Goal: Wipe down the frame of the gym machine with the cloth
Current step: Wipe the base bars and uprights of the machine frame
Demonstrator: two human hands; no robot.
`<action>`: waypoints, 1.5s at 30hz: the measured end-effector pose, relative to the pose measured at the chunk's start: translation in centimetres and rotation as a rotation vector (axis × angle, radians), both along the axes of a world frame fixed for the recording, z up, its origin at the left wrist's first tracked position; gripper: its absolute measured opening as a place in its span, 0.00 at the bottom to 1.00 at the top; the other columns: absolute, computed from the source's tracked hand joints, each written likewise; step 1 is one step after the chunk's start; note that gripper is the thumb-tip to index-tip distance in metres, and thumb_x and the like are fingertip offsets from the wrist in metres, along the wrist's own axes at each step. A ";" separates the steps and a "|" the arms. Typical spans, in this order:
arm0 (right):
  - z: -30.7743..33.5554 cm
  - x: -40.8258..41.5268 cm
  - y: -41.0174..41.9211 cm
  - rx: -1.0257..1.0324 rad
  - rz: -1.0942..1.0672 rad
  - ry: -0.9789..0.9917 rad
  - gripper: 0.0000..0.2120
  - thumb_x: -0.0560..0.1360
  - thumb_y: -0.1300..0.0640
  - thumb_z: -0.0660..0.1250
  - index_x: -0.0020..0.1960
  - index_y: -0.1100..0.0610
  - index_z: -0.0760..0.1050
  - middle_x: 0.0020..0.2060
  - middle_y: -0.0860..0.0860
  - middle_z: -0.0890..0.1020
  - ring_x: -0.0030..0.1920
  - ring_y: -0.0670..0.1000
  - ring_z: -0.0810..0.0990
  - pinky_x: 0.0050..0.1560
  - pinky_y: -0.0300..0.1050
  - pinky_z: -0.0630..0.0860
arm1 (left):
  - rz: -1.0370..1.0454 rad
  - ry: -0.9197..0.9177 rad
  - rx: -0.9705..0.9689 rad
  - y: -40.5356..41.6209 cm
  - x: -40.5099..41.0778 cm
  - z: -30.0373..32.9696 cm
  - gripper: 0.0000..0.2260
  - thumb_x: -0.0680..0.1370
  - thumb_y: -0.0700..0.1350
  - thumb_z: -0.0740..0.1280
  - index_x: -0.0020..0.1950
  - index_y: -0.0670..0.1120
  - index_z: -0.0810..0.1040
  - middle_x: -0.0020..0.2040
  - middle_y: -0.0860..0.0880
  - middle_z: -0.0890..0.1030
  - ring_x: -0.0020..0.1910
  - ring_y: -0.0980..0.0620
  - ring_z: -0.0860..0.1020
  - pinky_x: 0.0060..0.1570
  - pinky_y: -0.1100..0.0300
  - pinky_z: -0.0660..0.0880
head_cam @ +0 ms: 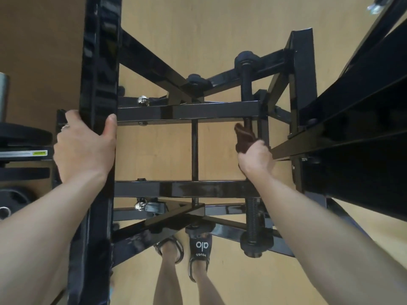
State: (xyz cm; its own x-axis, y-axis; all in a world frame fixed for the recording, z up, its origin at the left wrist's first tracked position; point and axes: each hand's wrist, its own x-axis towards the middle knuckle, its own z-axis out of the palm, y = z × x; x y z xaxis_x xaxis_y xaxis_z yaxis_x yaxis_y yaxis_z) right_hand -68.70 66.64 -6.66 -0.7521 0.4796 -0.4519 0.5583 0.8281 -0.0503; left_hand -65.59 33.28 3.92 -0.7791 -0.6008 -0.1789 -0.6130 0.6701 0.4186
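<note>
Cloth (244, 137), dark and crumpled, bunched in right hand (256, 160); left hand (84, 148) clasps glossy black square-tube frame (99, 84).

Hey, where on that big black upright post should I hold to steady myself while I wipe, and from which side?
Hold the upright post at mid-height from its near face, as the left hand does: the flat-sided beam lets thumb and fingers wrap opposite edges. The right hand holds the cloth.

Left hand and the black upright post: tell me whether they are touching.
Touching. The head view shows the left hand wrapped around the black upright post, thumb on its right face and fingers curled around its left edge.
</note>
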 end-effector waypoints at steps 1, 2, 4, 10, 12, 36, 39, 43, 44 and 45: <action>0.1 1.4 0.1 0.015 0.008 -0.028 0.27 0.74 0.51 0.76 0.67 0.59 0.69 0.54 0.56 0.80 0.52 0.56 0.82 0.53 0.53 0.82 | 0.002 0.006 0.001 0.0 0.0 0.1 0.31 0.79 0.67 0.60 0.67 0.40 0.68 0.55 0.34 0.79 0.54 0.30 0.78 0.52 0.36 0.77; 0.1 2.3 0.3 0.024 0.021 -0.053 0.28 0.74 0.51 0.76 0.68 0.59 0.69 0.55 0.56 0.80 0.52 0.57 0.82 0.53 0.54 0.83 | 0.002 0.009 0.000 0.1 0.0 0.2 0.31 0.80 0.67 0.60 0.67 0.40 0.68 0.55 0.34 0.79 0.53 0.30 0.78 0.52 0.36 0.77; 0.0 2.9 0.5 0.018 0.036 -0.096 0.30 0.75 0.51 0.76 0.69 0.60 0.67 0.57 0.57 0.79 0.55 0.58 0.81 0.55 0.54 0.82 | 0.001 -0.001 -0.001 0.2 0.0 0.3 0.31 0.80 0.66 0.60 0.67 0.40 0.68 0.56 0.34 0.79 0.53 0.30 0.78 0.51 0.37 0.77; 0.4 -2.8 -0.1 -0.024 0.136 0.014 0.35 0.75 0.53 0.76 0.74 0.62 0.62 0.66 0.60 0.74 0.66 0.60 0.74 0.64 0.54 0.76 | 0.012 0.004 -0.012 0.2 0.0 0.2 0.30 0.81 0.65 0.61 0.68 0.40 0.68 0.56 0.34 0.79 0.54 0.31 0.78 0.49 0.38 0.76; 0.6 -5.7 -0.6 -0.037 0.093 0.041 0.35 0.76 0.52 0.75 0.74 0.63 0.62 0.68 0.61 0.73 0.68 0.61 0.74 0.65 0.54 0.76 | 0.004 0.002 -0.019 0.2 0.0 0.0 0.30 0.81 0.65 0.61 0.68 0.41 0.68 0.56 0.35 0.79 0.54 0.32 0.79 0.48 0.39 0.76; 1.0 11.5 -9.4 0.031 0.633 0.064 0.30 0.79 0.33 0.52 0.68 0.56 0.66 0.55 0.52 0.72 0.55 0.53 0.72 0.61 0.52 0.73 | 0.014 -0.005 0.008 0.1 -0.1 0.2 0.30 0.80 0.64 0.61 0.68 0.40 0.68 0.58 0.35 0.78 0.56 0.32 0.77 0.52 0.39 0.76; -1.0 11.7 -15.3 -0.057 0.817 0.095 0.23 0.84 0.41 0.53 0.68 0.57 0.68 0.58 0.54 0.75 0.58 0.56 0.74 0.61 0.55 0.72 | 0.008 -0.009 0.012 0.0 0.0 0.2 0.30 0.81 0.63 0.61 0.69 0.39 0.68 0.59 0.34 0.77 0.59 0.31 0.76 0.53 0.40 0.73; -2.1 11.5 -15.5 -0.109 0.976 0.125 0.19 0.84 0.45 0.58 0.68 0.57 0.69 0.61 0.54 0.77 0.62 0.57 0.75 0.61 0.55 0.73 | -0.003 0.002 0.034 0.0 0.0 0.1 0.29 0.82 0.62 0.62 0.69 0.39 0.67 0.60 0.34 0.77 0.59 0.33 0.76 0.50 0.47 0.69; -1.8 12.0 -13.9 -0.119 0.946 0.137 0.18 0.84 0.46 0.59 0.68 0.55 0.69 0.62 0.53 0.77 0.63 0.57 0.75 0.61 0.55 0.74 | 0.001 -0.001 0.037 0.0 0.0 0.1 0.29 0.82 0.62 0.62 0.69 0.39 0.67 0.60 0.34 0.77 0.59 0.33 0.76 0.49 0.48 0.68; -1.3 12.6 -11.8 -0.104 0.906 0.144 0.18 0.84 0.46 0.58 0.69 0.54 0.68 0.62 0.53 0.76 0.64 0.56 0.74 0.63 0.55 0.74 | 0.008 -0.002 0.040 -0.1 0.0 0.2 0.29 0.82 0.62 0.62 0.69 0.39 0.67 0.60 0.34 0.76 0.60 0.33 0.76 0.49 0.48 0.68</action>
